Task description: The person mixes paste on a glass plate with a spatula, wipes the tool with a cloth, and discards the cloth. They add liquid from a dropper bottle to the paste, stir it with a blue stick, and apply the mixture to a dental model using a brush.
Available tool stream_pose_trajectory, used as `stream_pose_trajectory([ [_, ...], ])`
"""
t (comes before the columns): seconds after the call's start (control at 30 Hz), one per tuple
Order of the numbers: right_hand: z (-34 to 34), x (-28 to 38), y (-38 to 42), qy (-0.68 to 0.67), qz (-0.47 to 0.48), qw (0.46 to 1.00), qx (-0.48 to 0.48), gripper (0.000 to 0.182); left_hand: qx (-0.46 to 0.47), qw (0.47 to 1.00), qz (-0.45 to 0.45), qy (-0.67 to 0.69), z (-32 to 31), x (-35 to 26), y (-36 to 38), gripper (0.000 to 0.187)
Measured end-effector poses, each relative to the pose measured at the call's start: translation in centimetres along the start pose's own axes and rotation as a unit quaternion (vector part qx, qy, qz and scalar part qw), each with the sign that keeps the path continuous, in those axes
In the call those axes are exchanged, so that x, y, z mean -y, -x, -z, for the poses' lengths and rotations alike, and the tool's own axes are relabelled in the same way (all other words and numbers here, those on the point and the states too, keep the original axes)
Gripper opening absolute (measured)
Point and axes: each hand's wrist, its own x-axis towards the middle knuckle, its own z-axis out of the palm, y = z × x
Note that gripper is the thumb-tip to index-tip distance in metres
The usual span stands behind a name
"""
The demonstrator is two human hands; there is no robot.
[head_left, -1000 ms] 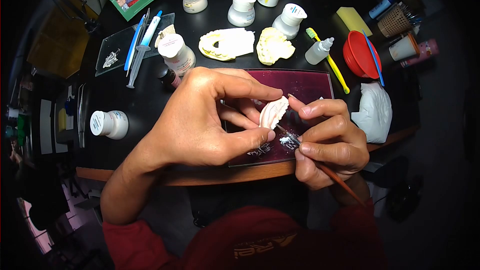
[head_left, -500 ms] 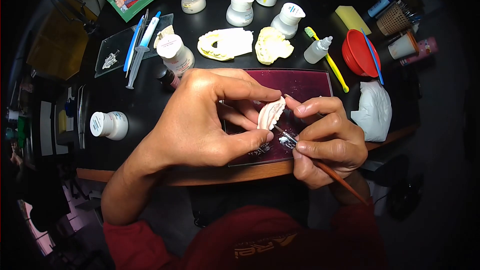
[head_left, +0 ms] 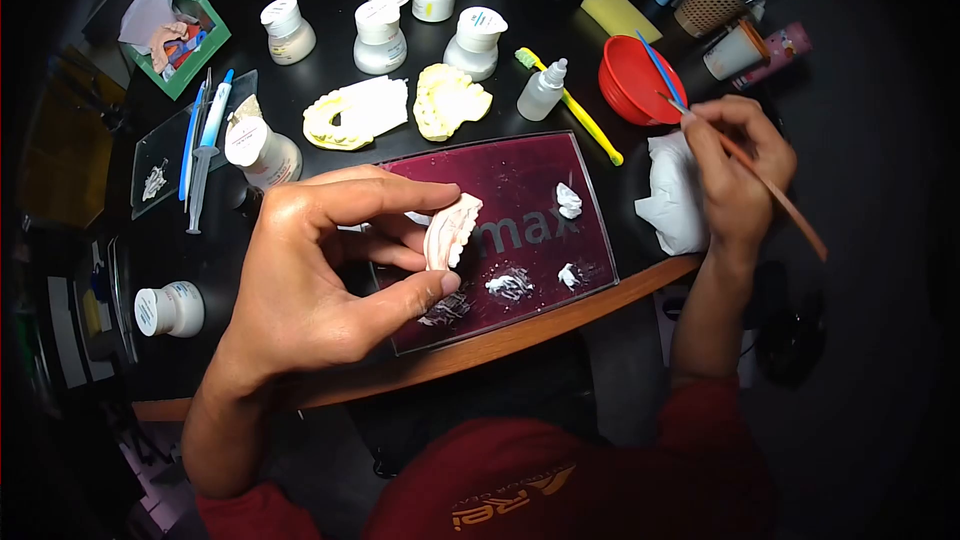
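Observation:
Between its thumb and fingers, my left hand (head_left: pixel 310 260) grips a pale pink dental model (head_left: pixel 451 232) with white teeth along its right side. Below the model lies a dark red glass slab (head_left: pixel 510 175) bearing smears and small lumps of white paste (head_left: pixel 508 285). At the right, my right hand (head_left: pixel 742 165) pinches a thin brush (head_left: pixel 770 183) with a brown handle. Its tip points up and left, over the near side of a red bowl (head_left: pixel 625 80), where a blue stick (head_left: pixel 656 62) also rests. A white crumpled tissue (head_left: pixel 672 195) lies just left of my right hand.
Several white jars (head_left: pixel 380 38) stand behind two yellowish casts (head_left: pixel 357 113). A dropper bottle (head_left: pixel 541 90) is beside a yellow toothbrush (head_left: pixel 585 125). Syringes (head_left: pixel 208 140) and a green box (head_left: pixel 207 32) sit at the left; a yellow sponge (head_left: pixel 620 16) lies at the back right.
My right hand has moved away from the model, right and up to the red bowl, with the brush. The view has shifted, and my left hand still holds the model.

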Motion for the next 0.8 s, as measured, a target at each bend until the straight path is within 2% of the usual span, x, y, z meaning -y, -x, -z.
stream_pose_trajectory([
  [0.03, 0.0, -1.1, -1.4, 0.032, -0.03, 0.999, 0.031, 0.006, -0.004, 1.0, 0.0, -0.004, 0.0, -0.1, 0.0, 0.047],
  [0.1, -0.1, -3.1, -3.4, 0.059, -0.113, 0.978, 0.166, 0.011, 0.002, 1.0, -0.006, 0.0, 0.0, -0.1, -0.1, 0.048],
  [0.2, -0.6, -4.4, -3.9, 0.104, -0.099, 0.971, 0.191, 0.015, -0.003, 0.996, 0.045, 0.079, 0.3, 0.3, -0.1, 0.048],
  [0.23, 0.0, -4.1, -3.5, 0.102, -0.04, 0.984, 0.142, 0.014, -0.002, 0.993, 0.051, 0.106, 0.5, 0.3, -0.3, 0.047],
  [0.3, 1.8, -3.2, -3.0, -0.008, -0.02, 0.999, 0.049, 0.008, -0.006, 0.987, 0.06, 0.149, 0.8, 0.8, -0.5, 0.045],
  [0.37, 4.8, -3.9, -1.3, -0.071, -0.052, 0.996, -0.006, 0.007, -0.004, 0.981, 0.056, 0.188, 1.1, 1.1, -0.6, 0.045],
  [0.5, 8.3, -3.7, 3.4, -0.096, -0.122, 0.988, 0.019, 0.008, 0.014, 0.977, 0.035, 0.208, 1.3, 1.3, -0.8, 0.046],
  [0.63, 9.5, -4.8, 6.7, -0.05, -0.2, 0.974, 0.095, 0.004, 0.031, 0.979, 0.052, 0.194, 1.7, 1.1, -0.7, 0.055],
  [0.8, 8.3, -3.3, 6.2, -0.141, -0.103, 0.985, 0.0, 0.01, 0.019, 0.984, 0.059, 0.167, 1.6, 1.0, -0.7, 0.053],
])
